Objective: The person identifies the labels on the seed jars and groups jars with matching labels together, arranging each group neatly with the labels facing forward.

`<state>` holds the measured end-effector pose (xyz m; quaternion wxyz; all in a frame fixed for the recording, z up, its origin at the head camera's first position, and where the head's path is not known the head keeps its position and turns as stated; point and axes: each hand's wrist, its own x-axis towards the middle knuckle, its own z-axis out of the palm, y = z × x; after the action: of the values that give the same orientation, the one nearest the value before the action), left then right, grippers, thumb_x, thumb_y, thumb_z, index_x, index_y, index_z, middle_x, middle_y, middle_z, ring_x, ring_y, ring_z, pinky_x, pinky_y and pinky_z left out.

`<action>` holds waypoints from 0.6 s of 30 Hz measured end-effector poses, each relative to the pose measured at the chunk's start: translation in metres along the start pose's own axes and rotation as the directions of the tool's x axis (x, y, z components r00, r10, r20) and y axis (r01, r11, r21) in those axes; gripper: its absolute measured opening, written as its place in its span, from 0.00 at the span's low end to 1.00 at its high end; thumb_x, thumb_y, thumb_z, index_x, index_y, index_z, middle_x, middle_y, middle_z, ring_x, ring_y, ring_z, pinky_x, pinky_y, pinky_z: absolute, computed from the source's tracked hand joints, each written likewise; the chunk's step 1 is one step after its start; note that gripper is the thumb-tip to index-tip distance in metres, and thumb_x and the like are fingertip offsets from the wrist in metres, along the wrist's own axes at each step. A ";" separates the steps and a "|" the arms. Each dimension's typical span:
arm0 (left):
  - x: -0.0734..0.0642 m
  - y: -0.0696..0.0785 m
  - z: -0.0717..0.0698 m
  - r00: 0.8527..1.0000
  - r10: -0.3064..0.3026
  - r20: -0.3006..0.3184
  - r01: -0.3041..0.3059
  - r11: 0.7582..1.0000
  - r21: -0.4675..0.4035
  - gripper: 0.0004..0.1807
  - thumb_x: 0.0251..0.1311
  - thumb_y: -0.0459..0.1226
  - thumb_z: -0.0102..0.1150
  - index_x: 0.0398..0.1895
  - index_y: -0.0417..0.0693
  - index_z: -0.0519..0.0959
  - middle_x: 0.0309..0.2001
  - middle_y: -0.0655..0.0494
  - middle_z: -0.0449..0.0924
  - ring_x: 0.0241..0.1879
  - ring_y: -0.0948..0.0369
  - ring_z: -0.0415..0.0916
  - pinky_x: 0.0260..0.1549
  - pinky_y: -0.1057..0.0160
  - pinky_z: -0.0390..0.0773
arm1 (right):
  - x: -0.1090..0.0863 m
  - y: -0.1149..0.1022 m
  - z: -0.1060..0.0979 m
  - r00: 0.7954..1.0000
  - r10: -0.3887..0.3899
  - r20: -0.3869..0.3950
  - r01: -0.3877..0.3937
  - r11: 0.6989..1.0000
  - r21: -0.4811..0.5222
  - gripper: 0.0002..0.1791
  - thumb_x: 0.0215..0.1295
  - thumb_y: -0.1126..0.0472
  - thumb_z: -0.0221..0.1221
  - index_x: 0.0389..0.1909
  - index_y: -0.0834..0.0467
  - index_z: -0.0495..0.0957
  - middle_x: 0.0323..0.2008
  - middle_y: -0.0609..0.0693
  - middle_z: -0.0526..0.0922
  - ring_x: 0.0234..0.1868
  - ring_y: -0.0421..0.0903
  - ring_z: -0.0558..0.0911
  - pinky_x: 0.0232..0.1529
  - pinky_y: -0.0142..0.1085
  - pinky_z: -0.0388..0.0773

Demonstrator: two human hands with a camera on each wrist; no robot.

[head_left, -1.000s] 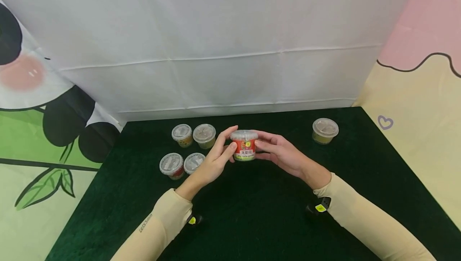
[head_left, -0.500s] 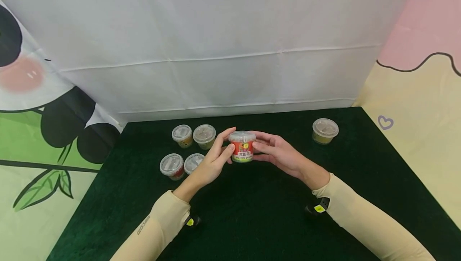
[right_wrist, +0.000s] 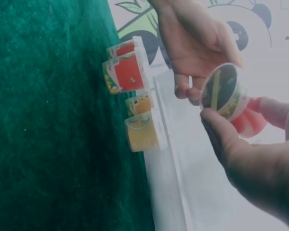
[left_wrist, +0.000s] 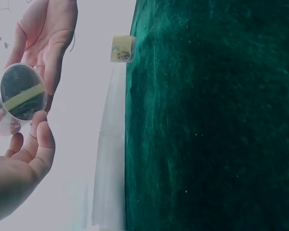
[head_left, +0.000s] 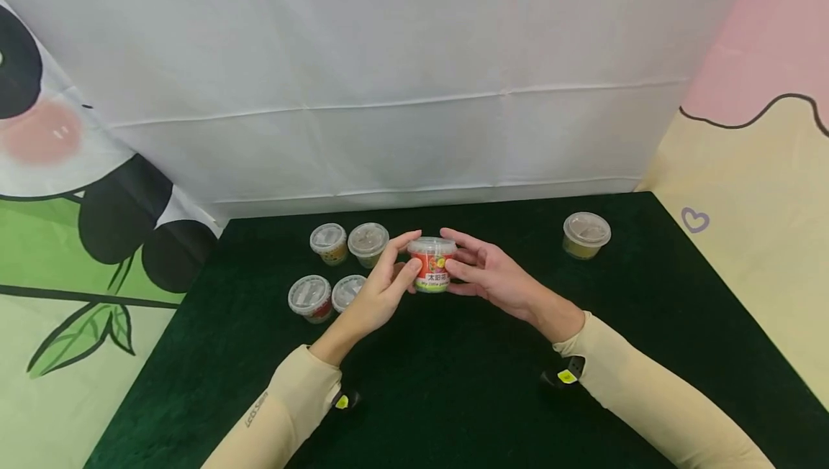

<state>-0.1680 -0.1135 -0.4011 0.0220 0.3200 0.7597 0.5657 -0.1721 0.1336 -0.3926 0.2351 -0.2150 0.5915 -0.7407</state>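
Both hands hold a small clear-lidded plastic cup [head_left: 432,265] with a red, flower-printed label near the middle of the head view. My left hand [head_left: 374,293] grips its left side, thumb on the front. My right hand [head_left: 495,278] has its thumb on the label's right edge and its index finger raised near the lid; the other fingers are partly hidden behind. The cup is upright above the table. Its dark underside [left_wrist: 23,91], crossed by a yellow-green strip, shows in the left wrist view. In the right wrist view the right hand [right_wrist: 255,154] touches the cup's bottom rim.
On the dark green cloth [head_left: 447,383], several lidded cups stand left of the hands, among them a red-labelled cup [head_left: 310,298] and a yellowish cup [head_left: 368,243]. Another yellowish cup [head_left: 586,235] stands alone at the back right. A white curtain [head_left: 401,145] hangs behind.
The held cup has shifted slightly left and turned a little, its label moving round to the right. My right hand has moved left with it, and its fingers have spread.
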 end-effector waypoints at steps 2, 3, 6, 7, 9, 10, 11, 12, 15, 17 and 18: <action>0.000 0.000 0.000 1.000 0.011 -0.007 -0.011 1.000 0.007 0.26 0.80 0.36 0.42 0.77 0.55 0.54 0.64 0.47 0.60 0.43 0.50 0.77 0.42 0.58 0.81 | 0.000 0.000 0.001 1.000 -0.014 0.003 0.014 1.000 -0.013 0.35 0.79 0.63 0.52 0.81 0.51 0.51 0.71 0.61 0.64 0.67 0.57 0.71 0.62 0.49 0.74; -0.001 -0.001 0.000 1.000 0.013 -0.010 -0.013 1.000 0.009 0.26 0.80 0.36 0.42 0.77 0.55 0.55 0.64 0.47 0.60 0.44 0.50 0.77 0.42 0.58 0.81 | 0.000 0.000 0.001 1.000 -0.021 0.001 0.021 1.000 -0.021 0.34 0.79 0.63 0.52 0.81 0.51 0.51 0.70 0.61 0.64 0.67 0.57 0.72 0.62 0.49 0.75; -0.002 -0.001 0.000 1.000 0.017 -0.020 -0.017 1.000 -0.002 0.25 0.80 0.36 0.43 0.76 0.54 0.55 0.64 0.47 0.61 0.45 0.49 0.78 0.42 0.57 0.82 | 0.001 0.000 0.002 1.000 -0.026 -0.002 0.026 0.999 -0.024 0.33 0.79 0.64 0.51 0.80 0.52 0.53 0.69 0.62 0.65 0.66 0.58 0.72 0.61 0.49 0.75; -0.003 -0.001 -0.001 1.000 0.016 -0.023 -0.016 1.000 -0.005 0.25 0.80 0.36 0.43 0.76 0.53 0.55 0.64 0.47 0.61 0.45 0.49 0.78 0.41 0.57 0.83 | 0.001 0.000 0.003 1.000 -0.026 -0.001 0.026 0.999 -0.023 0.33 0.79 0.64 0.51 0.80 0.52 0.53 0.69 0.62 0.65 0.66 0.57 0.72 0.61 0.49 0.75; -0.004 0.000 -0.002 1.000 0.013 -0.025 -0.013 1.000 -0.007 0.25 0.80 0.36 0.43 0.75 0.53 0.55 0.64 0.47 0.61 0.44 0.48 0.78 0.41 0.57 0.83 | 0.002 0.000 0.005 1.000 -0.022 -0.005 0.022 0.999 -0.024 0.33 0.79 0.64 0.51 0.80 0.52 0.54 0.69 0.61 0.65 0.66 0.57 0.72 0.61 0.49 0.75; -0.005 0.000 -0.002 1.000 0.012 -0.025 -0.012 1.000 -0.008 0.24 0.80 0.36 0.43 0.75 0.53 0.55 0.64 0.47 0.60 0.44 0.48 0.78 0.41 0.57 0.83 | 0.002 0.000 0.006 1.000 -0.020 -0.007 0.020 1.000 -0.024 0.32 0.79 0.64 0.51 0.80 0.52 0.54 0.69 0.61 0.65 0.66 0.57 0.72 0.61 0.49 0.75; -0.006 0.000 -0.003 1.000 0.009 -0.023 -0.009 1.000 -0.007 0.24 0.80 0.36 0.43 0.75 0.53 0.55 0.64 0.47 0.60 0.43 0.48 0.78 0.40 0.57 0.84 | 0.003 0.000 0.007 1.000 -0.019 -0.009 0.019 1.000 -0.024 0.32 0.79 0.64 0.51 0.79 0.52 0.54 0.69 0.61 0.65 0.66 0.57 0.73 0.61 0.49 0.75; -0.006 0.000 -0.004 1.000 0.010 -0.021 -0.010 1.000 -0.006 0.24 0.80 0.36 0.43 0.75 0.52 0.55 0.64 0.46 0.60 0.43 0.48 0.78 0.40 0.57 0.84 | 0.003 0.000 0.007 1.000 -0.020 -0.011 0.019 0.999 -0.027 0.32 0.79 0.64 0.51 0.79 0.52 0.54 0.69 0.61 0.65 0.66 0.57 0.73 0.61 0.48 0.76; -0.008 0.001 -0.007 1.000 0.002 -0.016 -0.002 1.000 -0.002 0.24 0.80 0.37 0.43 0.75 0.52 0.55 0.65 0.46 0.59 0.42 0.49 0.78 0.39 0.56 0.84 | 0.004 0.000 0.010 1.000 -0.025 -0.009 0.024 0.999 -0.029 0.32 0.79 0.65 0.51 0.79 0.52 0.54 0.69 0.61 0.65 0.66 0.57 0.73 0.61 0.48 0.75; -0.010 0.002 -0.010 1.000 0.000 -0.009 0.000 1.000 0.000 0.24 0.80 0.37 0.43 0.75 0.52 0.55 0.65 0.45 0.59 0.41 0.48 0.78 0.39 0.56 0.84 | 0.006 0.000 0.011 1.000 -0.027 -0.004 0.026 0.999 -0.027 0.32 0.79 0.65 0.51 0.80 0.52 0.54 0.69 0.61 0.65 0.66 0.57 0.73 0.61 0.48 0.75; -0.010 0.002 -0.012 1.000 -0.002 -0.004 0.002 1.000 0.003 0.24 0.80 0.36 0.42 0.75 0.51 0.55 0.65 0.45 0.59 0.41 0.48 0.78 0.38 0.55 0.84 | 0.006 0.000 0.012 1.000 -0.026 0.000 0.026 0.999 -0.028 0.32 0.79 0.65 0.51 0.80 0.52 0.54 0.69 0.61 0.65 0.66 0.57 0.72 0.61 0.48 0.75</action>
<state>-0.1637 -0.1282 -0.3985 0.0208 0.3182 0.7608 0.5653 -0.1698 0.1204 -0.3903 0.2220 -0.2258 0.5990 -0.7355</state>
